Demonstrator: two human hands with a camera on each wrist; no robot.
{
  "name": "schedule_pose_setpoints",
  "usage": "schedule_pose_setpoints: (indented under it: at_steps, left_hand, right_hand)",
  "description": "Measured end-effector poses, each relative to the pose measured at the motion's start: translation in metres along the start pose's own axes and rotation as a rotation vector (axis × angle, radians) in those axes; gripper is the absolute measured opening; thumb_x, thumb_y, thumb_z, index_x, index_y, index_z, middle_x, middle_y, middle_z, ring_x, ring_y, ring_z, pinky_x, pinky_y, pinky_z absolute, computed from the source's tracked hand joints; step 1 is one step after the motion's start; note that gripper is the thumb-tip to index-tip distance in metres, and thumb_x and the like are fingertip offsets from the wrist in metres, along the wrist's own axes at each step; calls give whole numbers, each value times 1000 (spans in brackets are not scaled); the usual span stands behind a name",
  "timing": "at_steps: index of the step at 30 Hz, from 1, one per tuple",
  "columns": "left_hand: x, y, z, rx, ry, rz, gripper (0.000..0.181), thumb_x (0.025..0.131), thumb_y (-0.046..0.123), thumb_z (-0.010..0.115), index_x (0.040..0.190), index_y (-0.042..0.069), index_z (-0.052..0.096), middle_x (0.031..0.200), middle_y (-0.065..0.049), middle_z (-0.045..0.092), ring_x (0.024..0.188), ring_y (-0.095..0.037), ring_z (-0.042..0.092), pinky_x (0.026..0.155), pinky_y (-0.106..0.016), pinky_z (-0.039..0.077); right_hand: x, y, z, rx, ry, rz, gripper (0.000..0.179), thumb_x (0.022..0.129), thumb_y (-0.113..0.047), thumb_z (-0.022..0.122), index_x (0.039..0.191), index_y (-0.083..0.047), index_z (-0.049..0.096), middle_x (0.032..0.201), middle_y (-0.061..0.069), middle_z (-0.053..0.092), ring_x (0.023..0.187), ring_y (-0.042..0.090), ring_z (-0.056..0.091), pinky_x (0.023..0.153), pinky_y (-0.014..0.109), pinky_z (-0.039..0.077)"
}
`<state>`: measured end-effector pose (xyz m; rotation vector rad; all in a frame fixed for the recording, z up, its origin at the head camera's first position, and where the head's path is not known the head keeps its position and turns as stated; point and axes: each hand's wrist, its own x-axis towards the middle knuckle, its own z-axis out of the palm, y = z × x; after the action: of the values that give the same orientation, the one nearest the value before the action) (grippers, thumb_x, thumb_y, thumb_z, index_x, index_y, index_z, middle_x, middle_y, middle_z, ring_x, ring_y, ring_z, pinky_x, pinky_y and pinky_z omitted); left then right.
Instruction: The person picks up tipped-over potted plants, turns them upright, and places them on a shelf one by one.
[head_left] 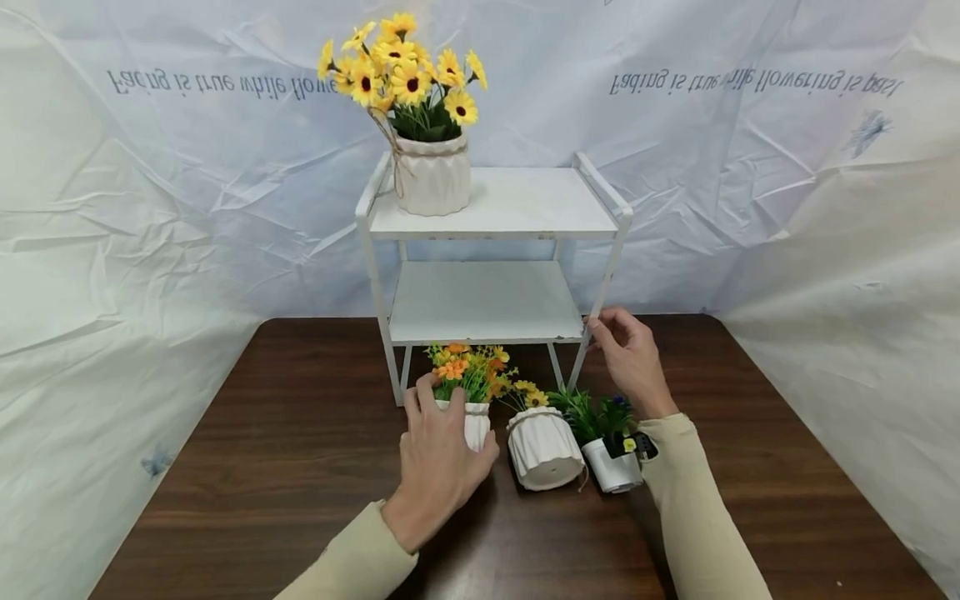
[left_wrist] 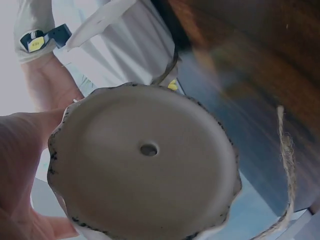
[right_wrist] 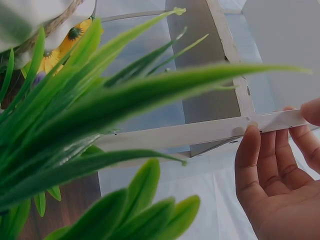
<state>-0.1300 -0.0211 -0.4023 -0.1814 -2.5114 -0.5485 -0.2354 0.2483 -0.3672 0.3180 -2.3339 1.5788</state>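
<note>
My left hand (head_left: 442, 458) grips a white fluted flowerpot (head_left: 477, 427) with orange artificial flowers (head_left: 454, 368), in front of the shelf's lower part. In the left wrist view this pot's scalloped underside (left_wrist: 150, 192), with a small hole, faces the camera, and a twine end hangs beside it. On the other side, my right hand (head_left: 632, 360) holds the right front leg of a white two-tier shelf (head_left: 487, 300). The right wrist view shows thumb and fingers around that white bar (right_wrist: 200, 131), just by the lower board's corner.
A white pot of yellow flowers (head_left: 433, 177) stands on the top board's left. Another fluted pot (head_left: 547, 450) lies tipped on the brown table (head_left: 300, 467), beside a small white pot (head_left: 613, 467) with green leaves, close under my right wrist. A pale printed cloth (head_left: 750, 208) hangs behind.
</note>
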Motion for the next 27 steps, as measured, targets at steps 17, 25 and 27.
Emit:
schedule_pose_setpoints:
  at_steps: [17,25,27]
  left_hand:
    - [-1,7,-6,-49,123,81,45,72,37,85,103,8,69,129,-23,50,113,-39,51,38,-20,36]
    - [-13,8,-15,-65,154,101,45,69,37,86,97,7,68,130,-26,51,112,-39,53,38,-20,42]
    - [-15,9,-17,-71,174,108,45,68,37,87,95,7,68,130,-26,51,110,-39,53,38,-20,42]
  right_hand:
    - [-2,0,0,-14,4,-11,35,106,-32,56,120,-2,66,109,17,64,91,25,63,78,23,57]
    - [-2,0,0,-22,4,-8,34,106,-31,56,120,-2,66,107,17,64,90,24,62,79,24,57]
    - [-2,0,0,-14,-2,-7,34,106,-31,56,121,-2,66,108,18,63,91,27,62,80,25,58]
